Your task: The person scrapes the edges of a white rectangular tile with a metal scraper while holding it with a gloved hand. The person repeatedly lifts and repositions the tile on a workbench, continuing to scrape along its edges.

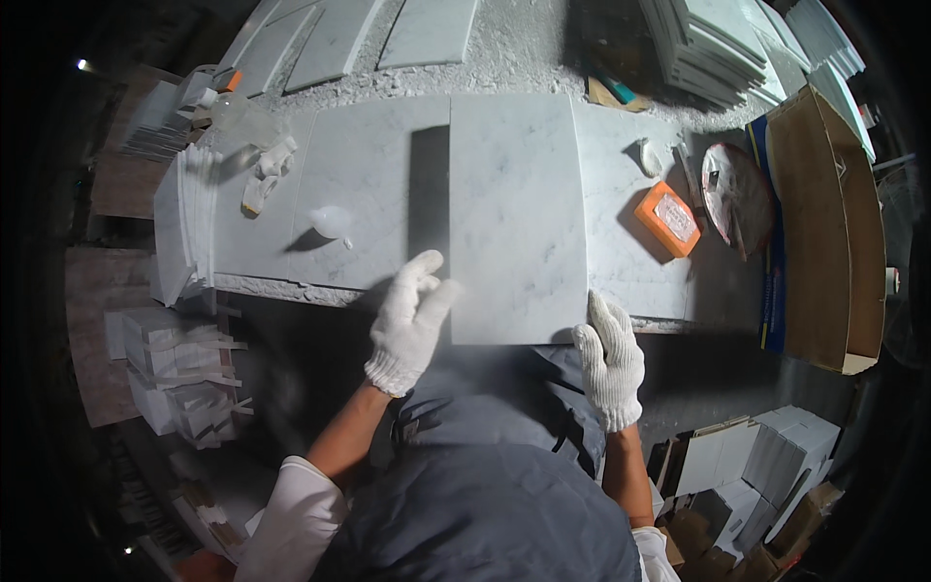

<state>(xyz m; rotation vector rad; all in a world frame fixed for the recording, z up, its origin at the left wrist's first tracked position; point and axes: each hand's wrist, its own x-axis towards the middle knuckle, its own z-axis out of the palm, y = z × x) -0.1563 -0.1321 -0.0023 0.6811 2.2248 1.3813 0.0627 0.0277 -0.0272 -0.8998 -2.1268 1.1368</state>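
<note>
A large white marble tile [517,213] with grey veins lies on a marble-topped workbench [359,175], its near edge over the bench's front and a dark shadow along its left side. My right hand [609,359], in a white knit glove, grips the tile's near right corner. Also gloved, my left hand [412,315] hovers with fingers spread just beside the tile's near left edge, slightly blurred; I cannot tell if the thumb touches it.
An orange block [667,218] and a round disc [734,189] lie right of the tile, beside an open cardboard box [824,233]. A translucent white lump [332,221] sits to the left. Tile stacks stand at the bench's left end [189,223], back right [718,44] and lower left [179,373].
</note>
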